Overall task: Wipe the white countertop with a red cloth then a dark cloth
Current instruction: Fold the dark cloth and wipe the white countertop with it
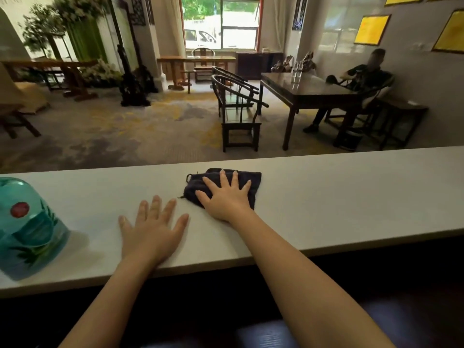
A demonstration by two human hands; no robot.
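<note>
Right hand [227,197] grip: fingers spread flat, pressing the crumpled dark navy fabric cloth [223,183] onto the long white desk [351,197], mid-desk near the far edge. Left hand [153,227] flat & empty beside it. No red cloth in view, so prob. red pass done, dark-cloth wipe underway w/ most of the desk left.

Far left, a blue-green plastic water jug [27,229] with a red round mark, partly cut off by the frame. Beyond, patterned carpet [113,131]. Two dark wooden armchairs [238,109] beside a dark dining table [306,90]; a person [361,79] seated behind it. Window [221,23] at back. Yellow framed plaques [372,30] on right wall. White flower arrangement [62,18] left.
</note>
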